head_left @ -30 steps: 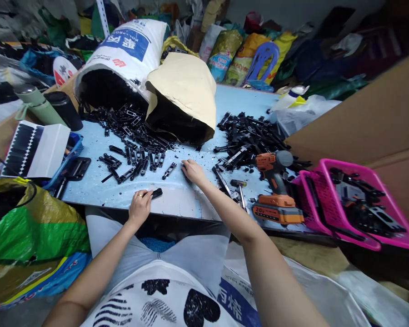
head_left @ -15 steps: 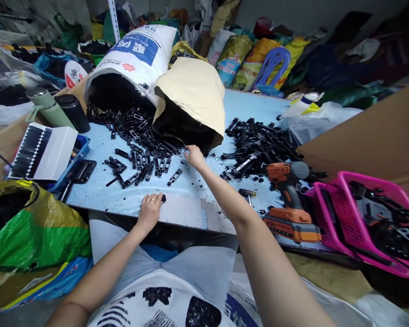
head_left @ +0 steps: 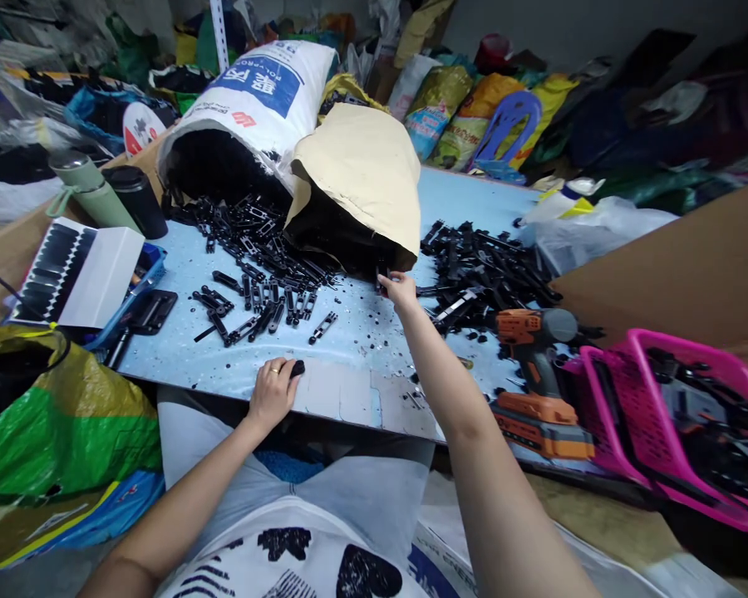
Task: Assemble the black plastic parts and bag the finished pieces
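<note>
My left hand (head_left: 273, 390) rests at the near edge of the light blue table (head_left: 349, 332), fingers closed over a small black plastic part (head_left: 297, 368). My right hand (head_left: 400, 290) is stretched far out, at the mouth of the tan sack (head_left: 358, 178), its fingers pinched on a small black piece I cannot make out. Loose black plastic parts (head_left: 255, 295) lie scattered between the two hands, spilling from the white sack (head_left: 249, 108). Another heap of black parts (head_left: 486, 266) lies to the right of my right hand.
An orange cordless drill (head_left: 533, 374) stands right of my right forearm. Pink baskets (head_left: 673, 415) holding black parts sit at the far right. At the left are a white box (head_left: 75, 274), a green flask (head_left: 91, 191) and a black cup (head_left: 138, 199). Cardboard (head_left: 679, 257) rises behind the baskets.
My right hand has moved away from the near table area, up and to the right, to the tan sack's mouth. My left hand has stayed at the table edge, covering more of its black part.
</note>
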